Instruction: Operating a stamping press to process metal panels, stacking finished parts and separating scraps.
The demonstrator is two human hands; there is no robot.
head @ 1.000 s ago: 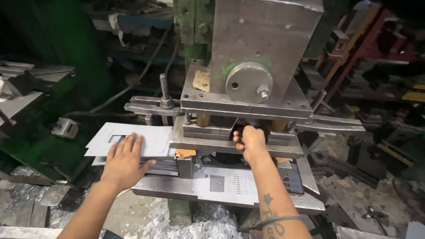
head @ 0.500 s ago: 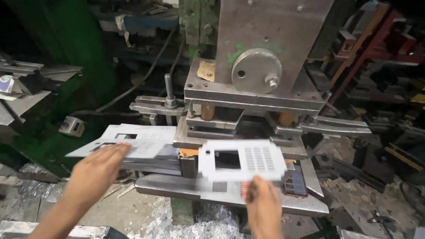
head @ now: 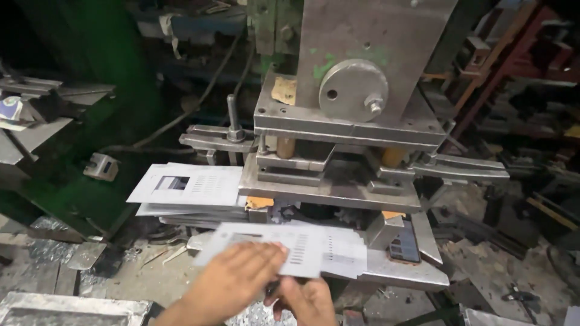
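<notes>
Down at the bottom of the head view, both hands meet on one punched metal sheet, a thin pale plate with a rectangular window and rows of small slots, blurred where it is held. That sheet lies flat and slightly tilted just in front of the press, over the front edge of the lower steel bed plate. The left hand lies spread on top of the sheet, palm down, fingers flat and extended; its grip is open and pressing rather than closed round anything. The right hand is below and just beside it, fingers curled up against the sheet's near edge; its grip looks pinched on that edge, though the blur makes the exact hold hard to read.

Behind the hands stands the punch press, a heavy grey steel block with a round disc and a small knob on its face. Under it sits the die set, stacked steel plates with a narrow gap between upper and lower parts. To the left of the die, a stack of punched sheets of the same kind rests on the surface, well apart from the held sheet. A dark phone-like device lies on the bed plate at the right. Metal shavings glint on the floor at lower left.
</notes>
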